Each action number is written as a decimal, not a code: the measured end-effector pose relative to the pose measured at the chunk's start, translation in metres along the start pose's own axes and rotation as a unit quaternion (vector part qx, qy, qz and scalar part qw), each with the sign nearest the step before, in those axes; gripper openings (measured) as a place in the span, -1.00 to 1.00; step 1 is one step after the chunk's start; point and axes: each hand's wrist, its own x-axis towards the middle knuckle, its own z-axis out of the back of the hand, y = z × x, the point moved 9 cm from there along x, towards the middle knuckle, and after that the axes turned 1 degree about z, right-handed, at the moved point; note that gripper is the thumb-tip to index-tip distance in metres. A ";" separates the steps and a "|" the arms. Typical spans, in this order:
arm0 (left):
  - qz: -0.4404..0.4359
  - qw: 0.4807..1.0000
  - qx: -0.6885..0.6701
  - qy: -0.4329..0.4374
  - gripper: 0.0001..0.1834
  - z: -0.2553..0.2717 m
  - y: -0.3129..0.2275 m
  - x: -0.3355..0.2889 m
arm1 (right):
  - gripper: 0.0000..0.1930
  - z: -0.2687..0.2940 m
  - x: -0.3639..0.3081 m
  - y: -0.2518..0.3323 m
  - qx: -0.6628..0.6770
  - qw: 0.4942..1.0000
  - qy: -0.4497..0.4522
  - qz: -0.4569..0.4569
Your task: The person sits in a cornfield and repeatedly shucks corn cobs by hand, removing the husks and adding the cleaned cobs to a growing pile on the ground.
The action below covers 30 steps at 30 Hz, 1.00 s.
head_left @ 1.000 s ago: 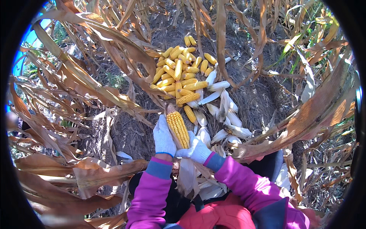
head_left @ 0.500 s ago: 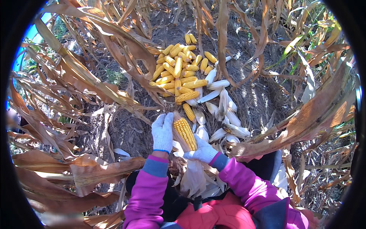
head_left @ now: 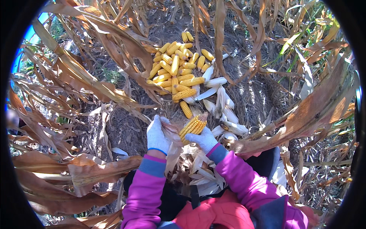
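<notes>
Soil, brown and straw-littered (head_left: 253,101), carries a heap of bare yellow corn cobs (head_left: 175,68) toward its far edge, pale papery husks (head_left: 230,114) lying just right of it. Above the soil's near edge, the white-gloved left hand (head_left: 157,135) pinches a dry brown husk (head_left: 174,150) in its fingers; the white-gloved right hand (head_left: 206,140) curls its fingers around a single yellow cob (head_left: 193,127), tilted between the hands.

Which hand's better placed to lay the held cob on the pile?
Probably the right hand: it already holds the cob by its near end, far end free. The left hand is occupied with dry husk, off the cob.
</notes>
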 end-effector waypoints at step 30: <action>0.067 0.942 0.287 0.161 -0.47 -0.027 0.042 -0.050 | -0.49 0.007 -0.037 0.088 -0.365 0.906 -0.118 0.180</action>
